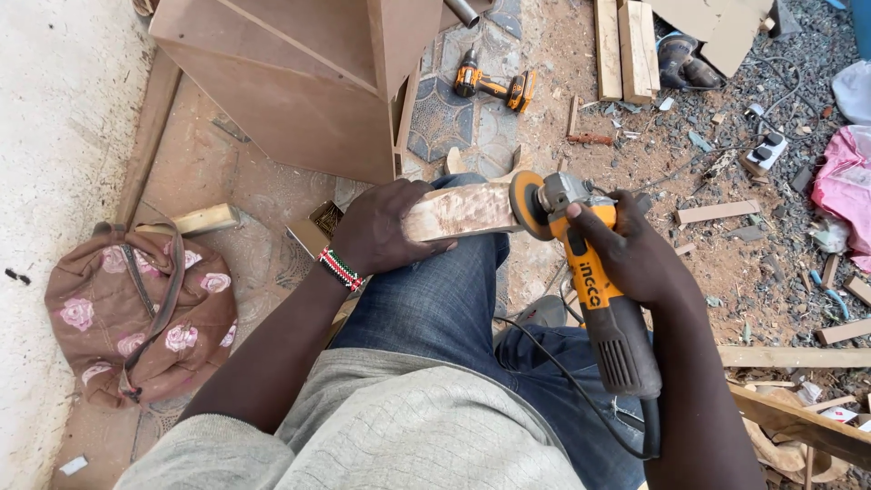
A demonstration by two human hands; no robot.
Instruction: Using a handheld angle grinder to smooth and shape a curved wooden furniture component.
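My left hand (pixel 381 227) grips a pale, roughly shaped piece of wood (pixel 463 210) and holds it across my left knee. My right hand (pixel 631 259) is wrapped around an orange and grey angle grinder (pixel 599 290). Its round sanding disc (pixel 526 204) touches the right end of the wood. The grinder's black cord (pixel 581 399) loops down over my jeans. A beaded bracelet sits on my left wrist.
A brown wooden cabinet (pixel 299 82) stands ahead. An orange cordless drill (pixel 494 86) lies on the patterned floor behind it. A brown flowered bag (pixel 141 313) rests at left by the white wall. Wood offcuts, planks (pixel 626 45) and a power strip (pixel 767 150) litter the dusty ground at right.
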